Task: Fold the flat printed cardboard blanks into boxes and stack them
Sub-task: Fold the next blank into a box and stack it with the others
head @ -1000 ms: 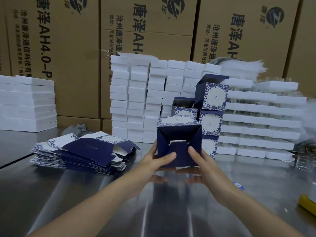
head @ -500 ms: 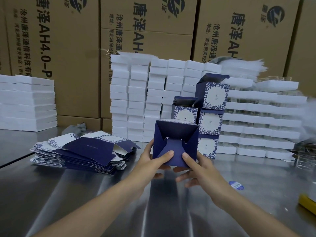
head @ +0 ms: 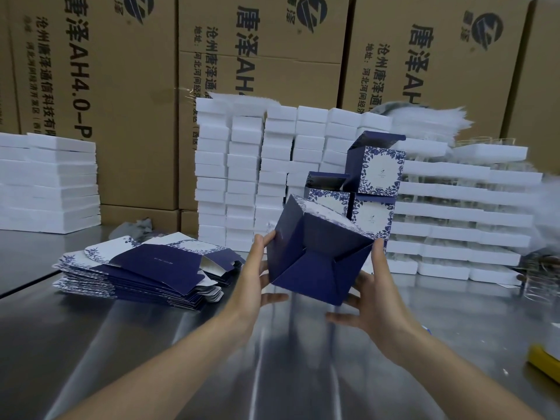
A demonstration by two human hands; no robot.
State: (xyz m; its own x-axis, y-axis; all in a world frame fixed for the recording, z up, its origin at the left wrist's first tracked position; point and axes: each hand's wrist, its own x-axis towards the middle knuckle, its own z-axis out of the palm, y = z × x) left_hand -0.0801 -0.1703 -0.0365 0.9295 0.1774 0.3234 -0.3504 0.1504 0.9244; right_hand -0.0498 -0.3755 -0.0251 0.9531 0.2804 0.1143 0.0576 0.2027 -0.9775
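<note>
I hold a folded navy box (head: 315,256) above the steel table, tilted, its closed bottom flaps facing me. My left hand (head: 257,268) grips its left side with the thumb on the upper left edge. My right hand (head: 372,286) grips the right side and lower corner. Behind it stands a stack of finished blue-and-white floral boxes (head: 375,183), the top one with its lid flap up. A pile of flat printed blanks (head: 142,268) lies on the table to the left.
White foam trays are stacked behind the boxes (head: 257,165), at the right (head: 460,219) and at the far left (head: 48,183). Large brown cartons (head: 121,86) form the back wall. A yellow object (head: 545,362) lies at the right edge of the steel table (head: 151,344).
The box has been turned and tilted clockwise, with its bottom flaps now pressed closed. Both hands shifted from thumbs on the flaps to gripping the box's sides.
</note>
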